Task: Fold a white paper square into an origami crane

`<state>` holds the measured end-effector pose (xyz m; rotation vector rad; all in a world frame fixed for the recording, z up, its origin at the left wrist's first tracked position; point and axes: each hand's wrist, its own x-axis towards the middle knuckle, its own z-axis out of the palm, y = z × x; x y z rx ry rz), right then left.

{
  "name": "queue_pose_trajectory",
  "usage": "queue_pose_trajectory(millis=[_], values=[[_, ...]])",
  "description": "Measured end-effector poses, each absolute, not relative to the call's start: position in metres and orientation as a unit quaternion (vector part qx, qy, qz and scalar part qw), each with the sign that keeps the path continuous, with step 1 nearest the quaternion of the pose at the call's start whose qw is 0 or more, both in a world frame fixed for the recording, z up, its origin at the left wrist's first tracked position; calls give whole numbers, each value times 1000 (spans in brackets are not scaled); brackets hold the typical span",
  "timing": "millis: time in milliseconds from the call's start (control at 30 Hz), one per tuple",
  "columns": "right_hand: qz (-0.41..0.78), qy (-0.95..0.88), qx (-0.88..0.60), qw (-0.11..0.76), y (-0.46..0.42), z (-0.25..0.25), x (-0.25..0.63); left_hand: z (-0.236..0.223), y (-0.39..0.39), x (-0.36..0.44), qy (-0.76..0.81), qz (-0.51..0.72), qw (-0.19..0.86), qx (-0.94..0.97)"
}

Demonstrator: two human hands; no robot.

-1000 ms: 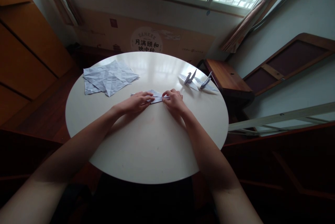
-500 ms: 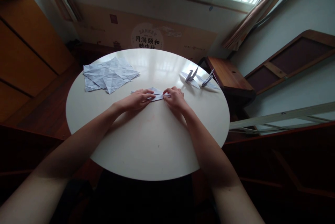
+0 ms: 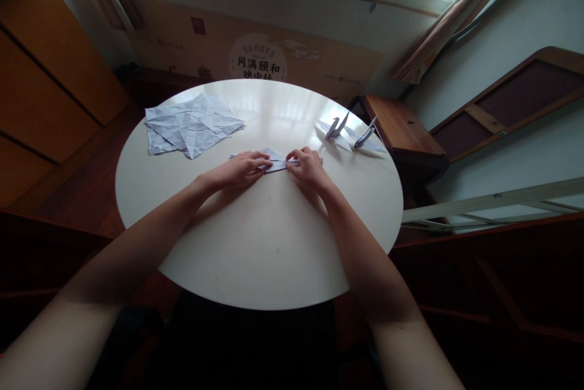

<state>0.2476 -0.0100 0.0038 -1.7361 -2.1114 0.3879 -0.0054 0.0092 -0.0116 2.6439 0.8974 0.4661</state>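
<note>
One folded paper (image 3: 276,166) is held near the middle of one round white table (image 3: 274,226), between two hands. Its left part is pressed by the left hand (image 3: 245,167), fingers loosely bent and partly spread; its right end is pinched by the right hand (image 3: 306,167), thumb against fingers. Two paper birds (image 3: 336,129) are set at the right; several creased sheets (image 3: 192,125) are piled at the left, their exact number hidden.
</note>
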Motion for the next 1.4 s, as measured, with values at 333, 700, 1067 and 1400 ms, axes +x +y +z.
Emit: queue_pose_trajectory(millis=[333,700,1067,1400], values=[[145,-750,-622,172,-11,9,246,-9,8,-5,315,156,158,923],[143,-750,-623,171,-12,8,246,-11,10,-5,315,154,155,924],[140,-753,-617,183,-10,3,248,-9,7,-5,313,166,157,922],[142,-750,-622,176,-10,6,247,-8,7,-4,321,150,155,922]])
